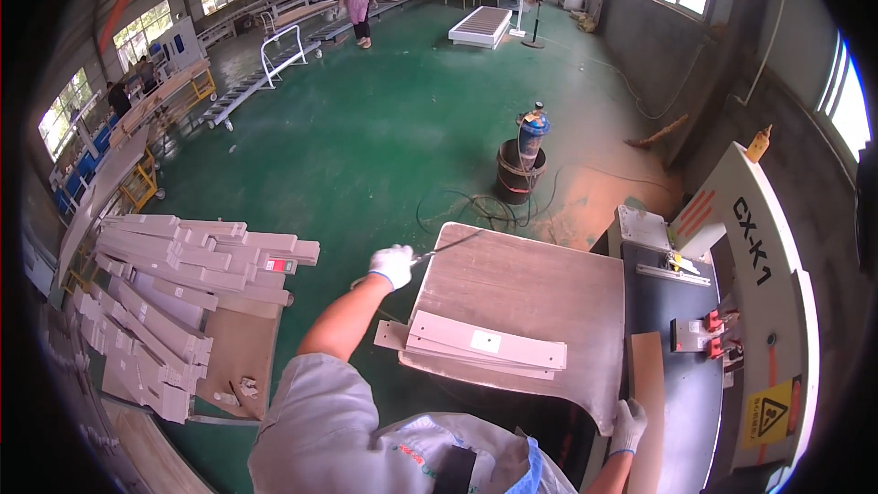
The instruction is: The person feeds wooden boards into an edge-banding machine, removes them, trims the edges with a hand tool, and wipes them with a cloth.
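Observation:
My left hand (391, 265), in a white glove, is closed round a thin dark rod-shaped tool (448, 247). The tool points right, over the far left corner of a worn wooden tabletop (530, 274). Its grip is hidden in my fingers. Several pale flat strips (512, 345) lie stacked near the front of that tabletop, the top one with a white label. At the lower right my gloved right hand (628, 426) is closed at the left edge of a long brown board (647, 393), which lies along the machine's black bed (681, 402). Some of its fingers are hard to make out.
A white machine housing (759, 265) rises at the right. Red-tipped parts (712, 334) stand over its bed. Piled pale strips (174, 265) lie at the left. Beyond the tabletop stand a black bucket (519, 181) with a blue device and coiled hose. A person (358, 5) stands far off.

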`<state>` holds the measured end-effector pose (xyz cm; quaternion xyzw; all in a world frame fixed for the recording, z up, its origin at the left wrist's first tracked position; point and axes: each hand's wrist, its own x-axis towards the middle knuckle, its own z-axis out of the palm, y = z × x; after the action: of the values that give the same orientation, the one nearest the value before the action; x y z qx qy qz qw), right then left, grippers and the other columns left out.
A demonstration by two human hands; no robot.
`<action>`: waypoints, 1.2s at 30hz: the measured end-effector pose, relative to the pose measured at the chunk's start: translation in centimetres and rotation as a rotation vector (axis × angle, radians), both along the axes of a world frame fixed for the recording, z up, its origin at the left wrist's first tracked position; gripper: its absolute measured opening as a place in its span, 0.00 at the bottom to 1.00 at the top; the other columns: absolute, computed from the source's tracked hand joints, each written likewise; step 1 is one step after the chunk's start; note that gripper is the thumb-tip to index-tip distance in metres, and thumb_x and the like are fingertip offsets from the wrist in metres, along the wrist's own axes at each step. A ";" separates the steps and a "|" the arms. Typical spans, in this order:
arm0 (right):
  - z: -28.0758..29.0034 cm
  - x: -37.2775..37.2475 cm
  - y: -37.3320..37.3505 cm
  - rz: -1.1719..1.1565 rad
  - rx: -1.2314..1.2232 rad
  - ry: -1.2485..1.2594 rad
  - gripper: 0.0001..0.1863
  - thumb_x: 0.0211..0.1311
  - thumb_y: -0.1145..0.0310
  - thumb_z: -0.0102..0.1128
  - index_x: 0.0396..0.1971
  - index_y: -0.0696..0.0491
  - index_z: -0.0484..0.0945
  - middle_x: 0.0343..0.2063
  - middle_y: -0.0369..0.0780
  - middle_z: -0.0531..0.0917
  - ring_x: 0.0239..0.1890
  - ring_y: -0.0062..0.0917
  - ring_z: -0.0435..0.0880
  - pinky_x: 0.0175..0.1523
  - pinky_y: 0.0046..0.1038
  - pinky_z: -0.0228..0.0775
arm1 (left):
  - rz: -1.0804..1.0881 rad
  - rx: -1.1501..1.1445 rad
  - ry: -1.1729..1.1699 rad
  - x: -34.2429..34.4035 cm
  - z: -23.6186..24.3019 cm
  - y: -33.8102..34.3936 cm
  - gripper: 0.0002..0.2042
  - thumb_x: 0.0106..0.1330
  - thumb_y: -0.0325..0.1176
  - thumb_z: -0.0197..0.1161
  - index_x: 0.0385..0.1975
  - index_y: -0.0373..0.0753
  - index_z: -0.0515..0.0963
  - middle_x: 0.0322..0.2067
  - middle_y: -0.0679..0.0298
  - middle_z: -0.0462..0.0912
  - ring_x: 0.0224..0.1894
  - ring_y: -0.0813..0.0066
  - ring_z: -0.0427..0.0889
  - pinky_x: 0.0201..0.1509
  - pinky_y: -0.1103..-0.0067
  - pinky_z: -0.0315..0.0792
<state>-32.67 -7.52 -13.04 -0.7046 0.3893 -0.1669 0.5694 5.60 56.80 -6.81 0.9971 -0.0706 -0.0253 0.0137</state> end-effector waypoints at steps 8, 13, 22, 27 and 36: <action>0.1 1.9 6.6 0.286 0.006 -0.079 0.31 0.68 0.66 0.76 0.66 0.68 0.81 0.51 0.49 0.91 0.48 0.32 0.91 0.50 0.32 0.84 | 0.702 -0.346 -0.127 -27.9 -7.5 12.8 0.13 0.65 0.40 0.68 0.44 0.40 0.81 0.43 0.46 0.88 0.47 0.39 0.89 0.54 0.49 0.82; 6.9 -1.5 13.1 0.617 -0.024 0.026 0.33 0.67 0.65 0.80 0.66 0.68 0.80 0.58 0.54 0.90 0.62 0.38 0.90 0.69 0.35 0.79 | 0.889 -0.602 0.109 -44.9 -14.6 1.9 0.15 0.65 0.42 0.70 0.43 0.39 0.83 0.40 0.46 0.90 0.48 0.41 0.91 0.56 0.52 0.83; 11.1 -10.5 13.2 1.167 -0.410 0.057 0.57 0.56 0.49 0.82 0.80 0.61 0.65 0.70 0.58 0.79 0.64 0.51 0.87 0.70 0.41 0.80 | 0.307 -1.548 0.370 -45.9 -4.9 -25.9 0.09 0.81 0.39 0.66 0.43 0.39 0.81 0.31 0.63 0.87 0.32 0.75 0.88 0.38 0.74 0.82; 10.2 -17.4 11.1 0.826 -0.275 -0.171 0.54 0.60 0.63 0.78 0.83 0.60 0.57 0.64 0.56 0.83 0.59 0.51 0.90 0.65 0.40 0.83 | -0.159 -1.591 0.679 -48.1 0.4 -38.1 0.15 0.81 0.38 0.67 0.58 0.35 0.78 0.44 0.64 0.86 0.43 0.76 0.87 0.50 0.75 0.83; 7.7 -33.5 0.6 -0.192 0.390 0.087 0.16 0.74 0.61 0.69 0.51 0.55 0.81 0.26 0.35 0.81 0.19 0.20 0.76 0.22 0.29 0.65 | -0.800 -0.874 0.949 -49.1 3.1 -49.9 0.34 0.72 0.43 0.74 0.71 0.26 0.74 0.58 0.46 0.88 0.58 0.60 0.90 0.67 0.67 0.82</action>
<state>-66.17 -6.95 -5.32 -0.5473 0.5037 -0.1111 0.6591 -43.53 6.89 -3.70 0.6815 -0.4169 -0.4243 0.4263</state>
